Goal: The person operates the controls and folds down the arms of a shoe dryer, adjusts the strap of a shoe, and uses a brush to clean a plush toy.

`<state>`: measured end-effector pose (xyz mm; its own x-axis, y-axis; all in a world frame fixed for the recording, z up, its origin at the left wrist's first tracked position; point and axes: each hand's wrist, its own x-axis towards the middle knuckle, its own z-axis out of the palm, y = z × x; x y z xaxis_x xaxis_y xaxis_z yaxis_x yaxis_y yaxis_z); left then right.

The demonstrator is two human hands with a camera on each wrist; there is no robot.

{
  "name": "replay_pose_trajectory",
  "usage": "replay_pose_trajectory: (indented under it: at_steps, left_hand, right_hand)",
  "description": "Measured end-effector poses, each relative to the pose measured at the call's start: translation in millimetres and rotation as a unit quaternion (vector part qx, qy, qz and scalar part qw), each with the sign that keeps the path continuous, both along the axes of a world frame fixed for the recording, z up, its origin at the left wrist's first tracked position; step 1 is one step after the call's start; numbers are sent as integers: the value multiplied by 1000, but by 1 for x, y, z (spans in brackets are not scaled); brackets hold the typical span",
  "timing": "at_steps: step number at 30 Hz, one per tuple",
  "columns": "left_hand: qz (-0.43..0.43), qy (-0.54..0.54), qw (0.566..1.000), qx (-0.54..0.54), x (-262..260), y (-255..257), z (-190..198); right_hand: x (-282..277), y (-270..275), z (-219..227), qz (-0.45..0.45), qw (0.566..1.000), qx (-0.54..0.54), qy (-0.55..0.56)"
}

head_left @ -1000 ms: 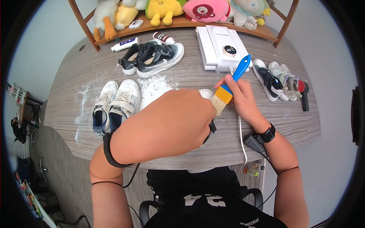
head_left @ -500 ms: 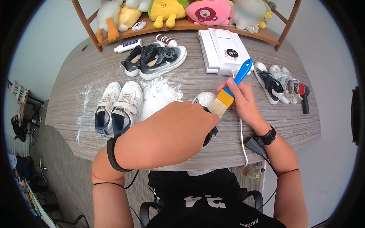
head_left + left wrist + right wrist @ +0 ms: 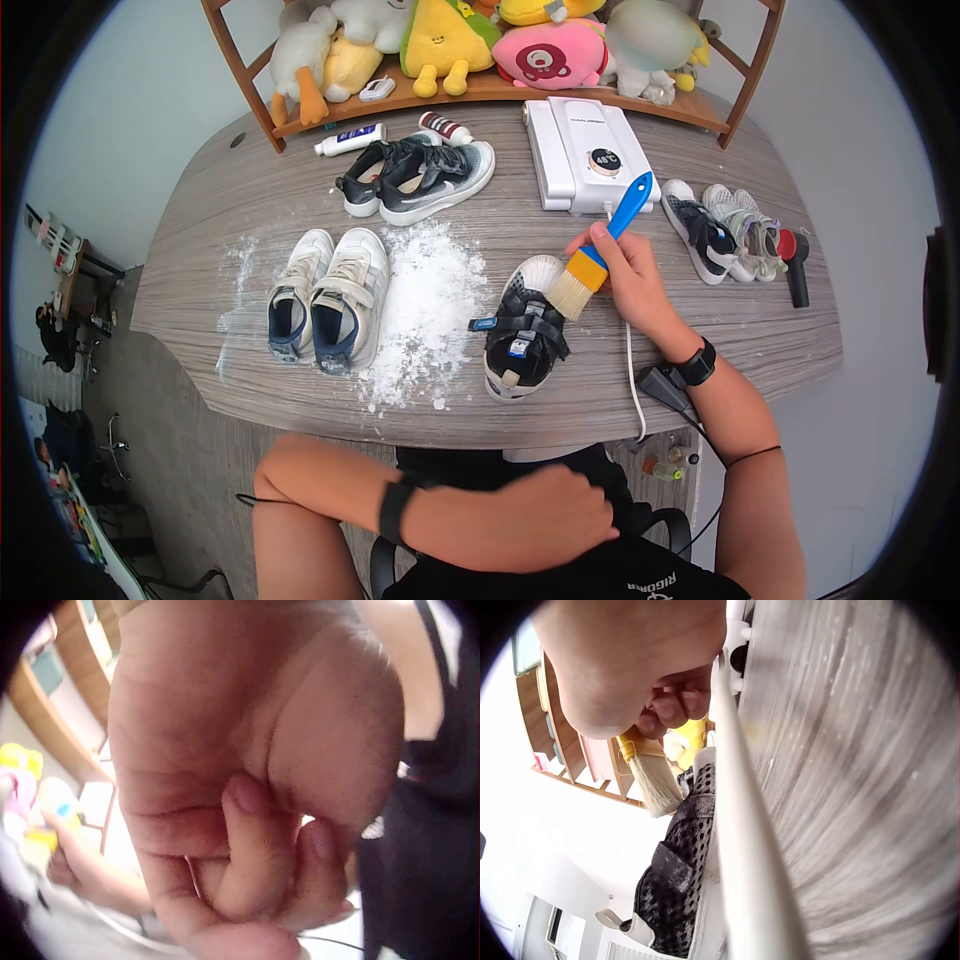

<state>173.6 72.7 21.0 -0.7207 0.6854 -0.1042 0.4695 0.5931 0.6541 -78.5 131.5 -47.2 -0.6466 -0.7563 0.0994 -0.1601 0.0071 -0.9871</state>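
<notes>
In the head view my right hand (image 3: 633, 275) grips a flat paintbrush (image 3: 596, 262) with a blue handle, yellow band and pale bristles. The bristles overlap the side of a black-and-white child's shoe (image 3: 525, 325), which stands on the table with its white toe pointing away and its straps across the top. In the right wrist view the bristles (image 3: 658, 784) hang beside the shoe's black mesh upper (image 3: 676, 877). My left hand (image 3: 545, 520) is drawn back over my lap, off the table. The left wrist view shows its fingers (image 3: 259, 847) loosely curled, with nothing held.
White powder (image 3: 425, 310) spreads left of the shoe, beside a pair of white shoes (image 3: 345, 290). Dark grey shoes (image 3: 440, 185), a white device with a display (image 3: 590, 150), a white cable (image 3: 630, 380) and several small shoes (image 3: 695, 235) also sit on the table. A plush-toy shelf (image 3: 480, 95) stands behind.
My left hand has left the shoe and pulled back to my lap, uncovering the shoe and more powder. My right hand keeps holding the paintbrush over the shoe's side.
</notes>
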Motion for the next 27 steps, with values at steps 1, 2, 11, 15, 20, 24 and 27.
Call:
replay_pose_trajectory:
  at_steps: [1,2,11,15,20,24,27]
  left_hand:
    - [-10,-11,999,28,12,14,-26]
    - [4,-54,998,44,25,25,-56]
    - [184,-305,933,-50,8,-16,-195]
    - [186,-313,931,-29,-2,-28,-202]
    - [194,-333,923,-2,-10,-51,-210]
    - [196,-351,915,21,-15,-66,-220]
    - [195,-360,912,37,-26,-74,-227]
  right_hand:
    - [0,1,-1,2,1000,1,-5]
    - [0,0,-2,3,1000,0,-6]
    - [-2,0,-3,-13,1000,-1,14]
    - [0,2,2,-7,1000,26,15]
    - [1,3,-1,-11,1000,24,-3]
    - [1,2,-5,-22,1000,14,10]
    - [2,0,0,-28,999,27,13]
